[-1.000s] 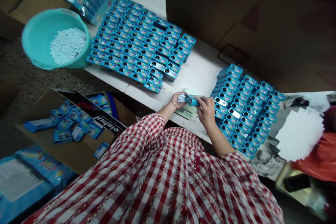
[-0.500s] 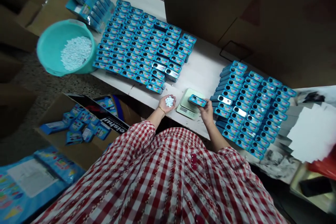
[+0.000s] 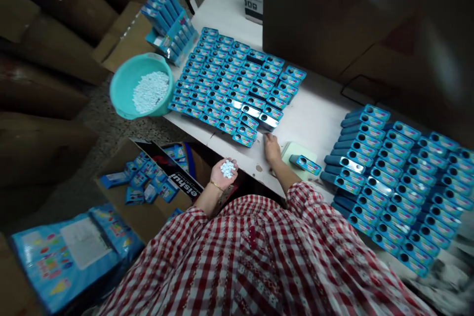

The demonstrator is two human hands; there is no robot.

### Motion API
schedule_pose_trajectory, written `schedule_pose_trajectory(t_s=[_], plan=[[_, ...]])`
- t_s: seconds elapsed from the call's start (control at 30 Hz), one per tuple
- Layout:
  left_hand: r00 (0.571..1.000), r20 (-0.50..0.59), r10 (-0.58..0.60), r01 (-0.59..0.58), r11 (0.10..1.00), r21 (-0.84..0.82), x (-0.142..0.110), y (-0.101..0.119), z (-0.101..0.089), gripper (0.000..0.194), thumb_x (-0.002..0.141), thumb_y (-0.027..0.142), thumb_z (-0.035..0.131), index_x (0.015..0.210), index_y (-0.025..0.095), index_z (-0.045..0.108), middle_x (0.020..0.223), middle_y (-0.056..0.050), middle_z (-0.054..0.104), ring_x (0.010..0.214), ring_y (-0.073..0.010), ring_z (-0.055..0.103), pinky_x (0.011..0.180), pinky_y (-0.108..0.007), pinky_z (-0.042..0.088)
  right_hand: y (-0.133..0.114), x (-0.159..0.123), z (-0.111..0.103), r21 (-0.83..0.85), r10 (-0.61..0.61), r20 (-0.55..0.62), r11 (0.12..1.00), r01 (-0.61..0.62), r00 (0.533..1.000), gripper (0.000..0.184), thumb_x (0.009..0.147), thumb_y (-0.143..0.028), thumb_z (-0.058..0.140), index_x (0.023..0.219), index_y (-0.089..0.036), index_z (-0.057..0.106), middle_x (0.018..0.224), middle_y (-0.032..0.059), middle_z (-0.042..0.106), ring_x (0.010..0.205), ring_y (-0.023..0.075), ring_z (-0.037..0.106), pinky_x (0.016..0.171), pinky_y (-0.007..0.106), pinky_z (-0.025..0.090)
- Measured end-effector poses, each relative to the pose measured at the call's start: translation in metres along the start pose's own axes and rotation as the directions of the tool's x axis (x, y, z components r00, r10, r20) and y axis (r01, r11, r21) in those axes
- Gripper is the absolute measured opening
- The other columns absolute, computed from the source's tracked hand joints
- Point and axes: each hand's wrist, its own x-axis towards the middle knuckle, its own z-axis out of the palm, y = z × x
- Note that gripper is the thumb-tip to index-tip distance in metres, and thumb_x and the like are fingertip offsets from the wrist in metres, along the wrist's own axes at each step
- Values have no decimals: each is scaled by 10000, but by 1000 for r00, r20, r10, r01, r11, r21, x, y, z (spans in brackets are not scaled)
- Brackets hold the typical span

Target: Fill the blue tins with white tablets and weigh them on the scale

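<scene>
My left hand [image 3: 223, 173] is cupped palm up at the table's front edge, with a small heap of white pellets [image 3: 227, 169] in it. My right hand [image 3: 272, 148] reaches to the near corner of the left group of blue boxes, its fingers by the foot of the end box [image 3: 268, 121]. Those fingers are small and partly hidden, so their grip is unclear. On the pale green scale [image 3: 294, 149] lies one blue box [image 3: 308, 164] with a dark round hole in its end. Other such boxes [image 3: 222, 71] stand in rows, holes facing up.
A turquoise basin [image 3: 115, 91] of white pellets sits left of the table. More blue boxes [image 3: 400, 182] stand in rows on the right. An open carton [image 3: 111, 202] with blue packs is below left. A large brown carton [image 3: 318, 19] rises behind the white table [image 3: 313, 103].
My right hand has let go of the blue box on the scale and moved left to the other group. My left hand still holds the pellets. The view has shifted left.
</scene>
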Motion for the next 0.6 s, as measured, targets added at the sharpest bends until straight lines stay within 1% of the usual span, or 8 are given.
schedule_pose_trajectory(t_s=[0.1, 0.2, 0.27, 0.33, 0.4, 0.43, 0.5, 0.6], plan=[[1000, -7, 5, -5, 1000, 10, -3, 13, -6, 214, 822, 186, 429, 670, 133, 570, 686, -63, 594, 601, -121, 575, 428, -181, 412, 1, 4, -1, 19, -37, 19, 999, 37, 999, 320, 853, -80, 282, 926, -135, 589, 977, 124, 575, 931, 195, 483, 821, 335, 414], [998, -49, -37, 40, 998, 53, 5, 17, -15, 214, 823, 185, 427, 663, 133, 561, 688, -58, 594, 599, -119, 575, 429, -181, 409, -21, -29, -9, 46, -79, 30, 996, 78, 996, 276, 877, -130, 320, 943, -147, 588, 985, 102, 576, 948, 175, 486, 843, 300, 415], [991, -97, -93, 104, 988, 112, 17, 10, -17, 216, 824, 184, 421, 660, 133, 552, 662, -45, 583, 573, -115, 567, 426, -186, 408, -47, -56, -14, 83, -194, 59, 979, 188, 979, 223, 884, -185, 381, 963, -181, 589, 1051, 73, 568, 1013, 148, 474, 875, 259, 406], [983, -120, -140, 160, 971, 176, 29, -1, -16, 222, 829, 183, 411, 657, 137, 544, 627, -28, 564, 549, -107, 558, 455, -198, 434, -74, -78, -18, 129, -461, 136, 886, 446, 877, 213, 885, -194, 397, 932, -166, 603, 1032, 83, 579, 1018, 154, 480, 869, 269, 416], [980, -95, -177, 195, 952, 234, 37, -14, -13, 236, 835, 189, 399, 646, 145, 534, 605, -20, 546, 560, -108, 562, 529, -216, 475, -94, -92, -24, 134, -587, 201, 809, 572, 784, 222, 886, -176, 395, 919, -155, 613, 996, 84, 600, 986, 166, 500, 868, 300, 425], [979, -74, -192, 205, 945, 256, 39, -20, -11, 246, 839, 195, 393, 640, 148, 529, 607, -23, 545, 583, -114, 571, 567, -224, 488, -99, -97, -29, 128, -606, 222, 795, 593, 764, 223, 885, -170, 398, 936, -156, 615, 999, 78, 607, 975, 170, 507, 872, 314, 426], [977, -44, -207, 211, 935, 285, 39, -26, -6, 265, 845, 207, 380, 627, 151, 521, 620, -32, 547, 614, -124, 581, 597, -237, 494, -101, -107, -40, 128, -597, 219, 802, 584, 772, 229, 885, -180, 409, 996, -168, 608, 1039, 69, 611, 980, 174, 515, 893, 332, 424], [980, -26, -199, 198, 938, 285, 30, -20, 0, 267, 846, 212, 375, 634, 147, 523, 650, -38, 553, 588, -116, 567, 520, -219, 465, -90, -122, -63, 242, -519, 138, 843, 479, 843, 247, 888, -255, 429, 1052, -184, 599, 1098, 68, 605, 1018, 165, 520, 909, 321, 429]])
